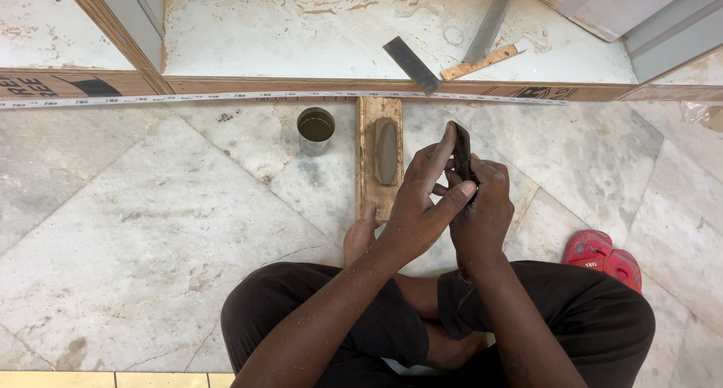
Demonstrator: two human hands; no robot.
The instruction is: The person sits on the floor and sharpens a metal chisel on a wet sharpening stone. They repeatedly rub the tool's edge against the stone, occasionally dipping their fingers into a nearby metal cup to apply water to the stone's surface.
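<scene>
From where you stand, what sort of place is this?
Probably a carpentry work site on a marble floor: long wooden boards lie about, a sharpening stone sits on its wooden block, and both hands hold a dark blade.

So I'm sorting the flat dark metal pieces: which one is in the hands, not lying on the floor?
The narrow dark blade, pinched upright between both hands; the wider steel square blade lies flat beyond the plywood strip.
</scene>
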